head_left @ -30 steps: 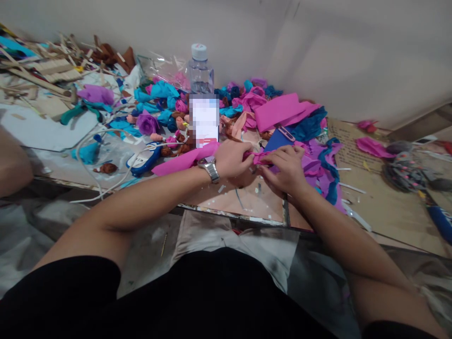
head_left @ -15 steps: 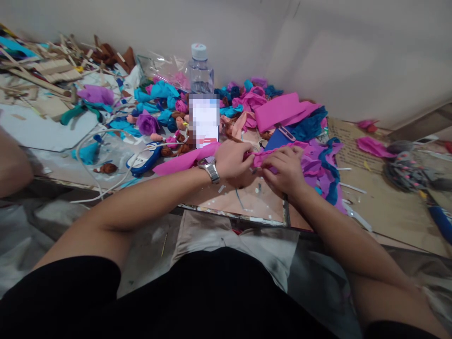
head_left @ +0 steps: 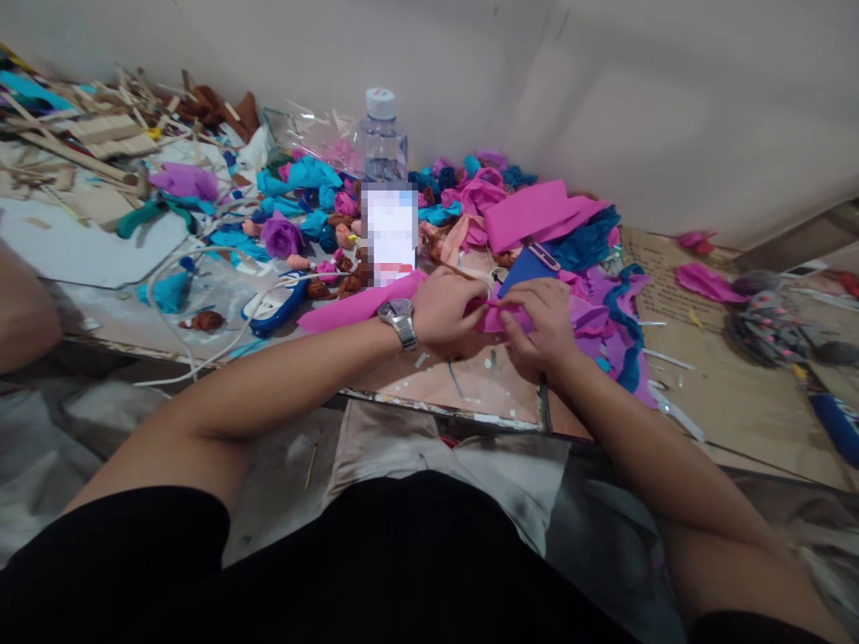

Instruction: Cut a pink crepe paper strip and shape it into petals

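Fingers point(head_left: 505, 315) of both hands on pink crepe paper strip point(head_left: 355, 307).

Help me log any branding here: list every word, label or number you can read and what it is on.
None can be read.
Water bottle: no label shows.
Upright phone: screen blurred out.
Brown cardboard sheet: faint print, too small to read.
Wristwatch: dial too small.

Both forearms converge, left hand point(head_left: 448, 309) and right hand point(head_left: 542, 324) pinching (fingers curled).
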The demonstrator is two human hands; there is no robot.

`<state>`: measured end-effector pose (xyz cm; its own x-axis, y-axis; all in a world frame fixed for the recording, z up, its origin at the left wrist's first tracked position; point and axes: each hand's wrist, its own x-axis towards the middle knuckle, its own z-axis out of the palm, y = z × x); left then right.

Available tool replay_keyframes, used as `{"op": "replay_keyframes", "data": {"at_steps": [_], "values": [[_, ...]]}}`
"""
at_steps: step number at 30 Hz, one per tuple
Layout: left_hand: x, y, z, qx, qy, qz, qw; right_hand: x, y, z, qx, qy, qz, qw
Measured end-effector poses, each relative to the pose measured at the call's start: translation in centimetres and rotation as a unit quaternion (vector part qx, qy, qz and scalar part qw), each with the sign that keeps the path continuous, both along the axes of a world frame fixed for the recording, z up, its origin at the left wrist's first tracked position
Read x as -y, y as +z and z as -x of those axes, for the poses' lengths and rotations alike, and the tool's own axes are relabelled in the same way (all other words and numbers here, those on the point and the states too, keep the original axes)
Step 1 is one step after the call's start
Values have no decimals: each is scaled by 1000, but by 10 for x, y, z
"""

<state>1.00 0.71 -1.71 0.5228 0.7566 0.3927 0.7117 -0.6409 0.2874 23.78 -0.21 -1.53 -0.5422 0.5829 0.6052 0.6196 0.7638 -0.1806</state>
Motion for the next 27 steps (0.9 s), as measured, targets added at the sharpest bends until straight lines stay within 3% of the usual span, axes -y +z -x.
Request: {"op": "replay_keyframes", "data": {"at_steps": [4,12,27], "values": [[1,1,-2,-20,-58,-1,998,-5,0,-1,31,3,30,999],[1,-2,0,-30,-81,-16,996,-6,-4,-1,62,9,61,996],[1,-3,-2,-31,-67,-25,997,-8,-7,0,60,2,39,997]]}}
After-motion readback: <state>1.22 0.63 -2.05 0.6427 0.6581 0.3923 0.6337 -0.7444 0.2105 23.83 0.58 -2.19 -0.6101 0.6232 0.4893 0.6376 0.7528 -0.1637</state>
